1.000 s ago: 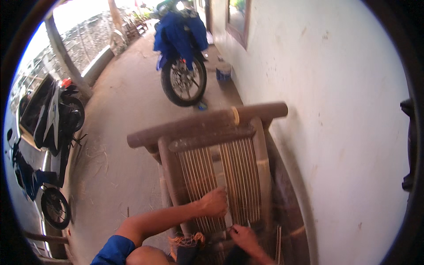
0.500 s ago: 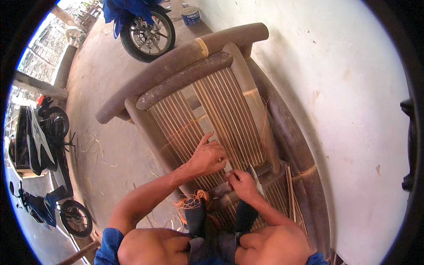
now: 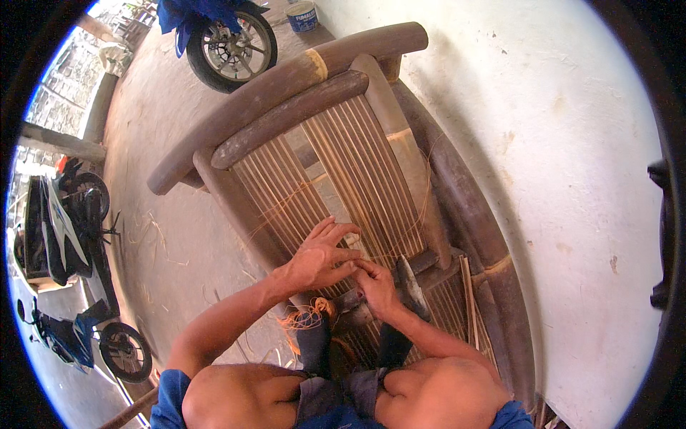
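One left hand (image 3: 320, 256), right hand (image 3: 379, 289) beside it, slatted chair (image 3: 366, 168) beneath

Both forearms (image 3: 227, 325) slant inward beyond the bent knees (image 3: 223, 400), the left hand (image 3: 319, 259) with its upper fingers (image 3: 343, 229) stretched and spread, the right hand (image 3: 378, 289) curled just beside it.
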{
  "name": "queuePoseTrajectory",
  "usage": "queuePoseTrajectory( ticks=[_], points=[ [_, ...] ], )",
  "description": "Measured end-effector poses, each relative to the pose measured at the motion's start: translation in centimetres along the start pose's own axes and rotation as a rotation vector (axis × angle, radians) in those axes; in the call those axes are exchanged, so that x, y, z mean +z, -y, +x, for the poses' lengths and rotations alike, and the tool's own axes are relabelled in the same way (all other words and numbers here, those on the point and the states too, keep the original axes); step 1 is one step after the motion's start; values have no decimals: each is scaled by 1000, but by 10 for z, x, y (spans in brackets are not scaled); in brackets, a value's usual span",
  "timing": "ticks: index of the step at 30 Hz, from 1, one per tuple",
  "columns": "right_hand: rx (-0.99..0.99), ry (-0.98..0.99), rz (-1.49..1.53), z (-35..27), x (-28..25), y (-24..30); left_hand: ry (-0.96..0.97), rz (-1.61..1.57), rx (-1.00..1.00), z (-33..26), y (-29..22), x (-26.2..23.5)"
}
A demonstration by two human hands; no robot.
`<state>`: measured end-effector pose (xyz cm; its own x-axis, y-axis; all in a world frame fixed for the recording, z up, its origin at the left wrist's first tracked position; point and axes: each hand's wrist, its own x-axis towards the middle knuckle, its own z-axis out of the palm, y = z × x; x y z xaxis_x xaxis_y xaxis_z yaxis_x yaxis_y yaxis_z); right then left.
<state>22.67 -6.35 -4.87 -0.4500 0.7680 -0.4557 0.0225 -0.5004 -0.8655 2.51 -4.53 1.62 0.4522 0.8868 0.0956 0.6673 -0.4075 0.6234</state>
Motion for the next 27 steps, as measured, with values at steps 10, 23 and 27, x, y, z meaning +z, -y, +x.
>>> queuePoseTrajectory(
  ticks=[10, 23, 27],
  points=[
    [-161, -61, -892, 15, -3, 36, -76, 59, 57, -11, 9, -9],
    [-717, -263, -745, 10, -21, 112, -159, -239, -54, -39, -27, -5],
    [-579, 4, -324, -26, -21, 156, -181, -216, -32, -45, -25, -15]
  ],
)
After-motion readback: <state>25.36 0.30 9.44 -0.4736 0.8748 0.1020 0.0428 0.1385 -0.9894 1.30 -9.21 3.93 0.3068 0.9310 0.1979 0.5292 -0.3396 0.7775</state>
